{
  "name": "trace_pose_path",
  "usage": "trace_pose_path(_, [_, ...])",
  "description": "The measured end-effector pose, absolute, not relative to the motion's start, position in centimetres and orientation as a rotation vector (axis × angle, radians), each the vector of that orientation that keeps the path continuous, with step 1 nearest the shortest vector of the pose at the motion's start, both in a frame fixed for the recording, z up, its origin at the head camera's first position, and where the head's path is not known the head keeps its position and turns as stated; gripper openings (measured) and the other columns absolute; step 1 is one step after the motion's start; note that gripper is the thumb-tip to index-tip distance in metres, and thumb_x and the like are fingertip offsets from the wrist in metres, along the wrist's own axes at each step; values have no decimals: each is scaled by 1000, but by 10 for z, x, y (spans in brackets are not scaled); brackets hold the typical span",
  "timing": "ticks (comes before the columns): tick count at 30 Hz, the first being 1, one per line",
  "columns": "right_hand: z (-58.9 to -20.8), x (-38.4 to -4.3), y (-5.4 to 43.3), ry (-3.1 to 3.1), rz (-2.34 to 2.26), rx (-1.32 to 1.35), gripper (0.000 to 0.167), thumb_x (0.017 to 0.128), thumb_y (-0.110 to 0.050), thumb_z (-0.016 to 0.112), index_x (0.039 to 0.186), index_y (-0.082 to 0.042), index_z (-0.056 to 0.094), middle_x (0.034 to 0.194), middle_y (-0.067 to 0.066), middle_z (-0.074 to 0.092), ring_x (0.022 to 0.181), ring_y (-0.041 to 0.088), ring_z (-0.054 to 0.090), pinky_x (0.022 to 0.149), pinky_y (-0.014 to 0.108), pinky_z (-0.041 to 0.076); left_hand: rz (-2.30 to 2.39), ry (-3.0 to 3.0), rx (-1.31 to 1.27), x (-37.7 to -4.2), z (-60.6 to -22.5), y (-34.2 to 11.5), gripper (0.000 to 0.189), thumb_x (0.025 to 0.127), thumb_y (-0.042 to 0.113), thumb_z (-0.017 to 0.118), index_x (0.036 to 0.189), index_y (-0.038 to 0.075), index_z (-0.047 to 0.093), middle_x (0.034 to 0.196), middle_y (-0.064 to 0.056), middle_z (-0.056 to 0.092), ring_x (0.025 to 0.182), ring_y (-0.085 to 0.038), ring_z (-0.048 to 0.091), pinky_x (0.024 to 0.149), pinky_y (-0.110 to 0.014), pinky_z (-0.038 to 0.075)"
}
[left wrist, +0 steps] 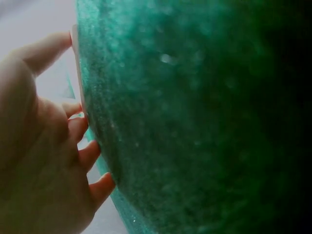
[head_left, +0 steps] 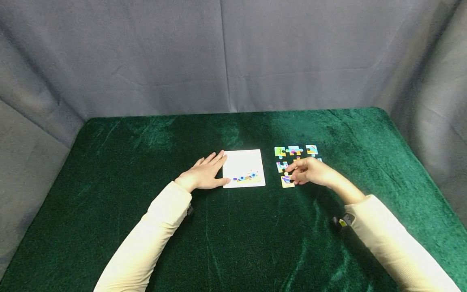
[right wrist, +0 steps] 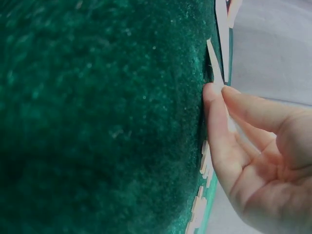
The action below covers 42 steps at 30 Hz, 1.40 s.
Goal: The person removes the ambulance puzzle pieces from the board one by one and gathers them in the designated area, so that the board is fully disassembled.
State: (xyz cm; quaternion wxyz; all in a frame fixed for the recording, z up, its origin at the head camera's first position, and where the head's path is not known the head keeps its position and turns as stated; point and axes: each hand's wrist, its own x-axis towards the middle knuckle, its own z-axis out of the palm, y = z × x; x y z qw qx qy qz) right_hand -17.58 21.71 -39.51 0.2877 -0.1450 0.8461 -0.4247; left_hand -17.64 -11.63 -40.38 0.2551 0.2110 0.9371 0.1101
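Note:
My left hand (head_left: 206, 172) lies spread along the left edge of a white puzzle board (head_left: 242, 162), its thumb and fingertips right at that edge. A strip of the picture with blue wheels shows along the board's lower part. To the right of the board, my right hand (head_left: 310, 172) pinches a jigsaw piece (head_left: 287, 181) between thumb and finger. In the right wrist view the held piece (right wrist: 215, 61) stands tilted, one end raised off the green cloth. Another jigsaw piece (head_left: 281, 166) lies just beyond it, and my right hand partly hides others.
Several loose jigsaw pieces, among them a green one (head_left: 279, 151) and an orange and blue one (head_left: 311, 149), lie in rows beyond my right hand. Green velvety cloth (head_left: 146, 150) covers the table. A grey curtain (head_left: 164, 61) hangs behind it.

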Motion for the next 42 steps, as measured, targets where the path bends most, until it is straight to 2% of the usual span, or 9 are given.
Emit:
trace_pose_path(8, [-395, -177, 219, 2300, -1076, -386, 28, 91, 2, 53, 117, 13, 56, 91, 17, 68, 77, 12, 64, 74, 36, 58, 333, 2512, 573, -178, -406, -117, 80, 96, 49, 43, 154, 11, 5, 163, -6, -5, 151, -28, -4, 120, -53, 1])
trace_pose_path(16, [-389, -179, 212, 2402, -1028, -404, 26, 89, 0, 56, 113, 9, 61, 90, 15, 68, 75, 9, 61, 70, 30, 56, 351, 2502, 576, -177, -404, -117, 80, 96, 50, 43, 154, 10, 4, 163, -6, -6, 151, -29, -4, 120, -54, 0])
trace_pose_path(18, [-387, -180, 207, 2428, -1040, -421, 26, 88, 0, 57, 112, 8, 62, 94, 17, 67, 77, 9, 60, 69, 28, 56, 354, 2501, 575, -177, -404, -117, 80, 96, 50, 43, 154, 10, 4, 163, -6, -5, 151, -29, -4, 120, -54, 0])
trace_pose_path(22, [-384, -182, 193, 2490, -1033, -512, 25, 87, -1, 61, 110, 8, 64, 97, 20, 66, 79, 14, 61, 69, 25, 52, 350, 2500, 567, -177, -404, -117, 81, 96, 51, 43, 154, 11, 4, 163, -6, -6, 151, -28, -5, 120, -54, 0])
trace_pose_path(31, [-379, -180, 157, 2520, -964, -594, 23, 88, -1, 61, 111, 2, 64, 98, 17, 67, 91, 27, 66, 78, 35, 54, 368, 2493, 564, -177, -405, -117, 81, 96, 49, 44, 154, 10, 3, 163, -7, -6, 151, -29, -6, 120, -54, -2])
trace_pose_path(42, [-376, -178, 124, 2494, -999, -711, 25, 87, 1, 61, 112, 3, 64, 100, 17, 69, 91, 26, 67, 80, 37, 54, 360, 2488, 557, -178, -407, -117, 82, 96, 50, 43, 154, 10, 1, 162, -7, -8, 150, -29, -7, 120, -54, -2])
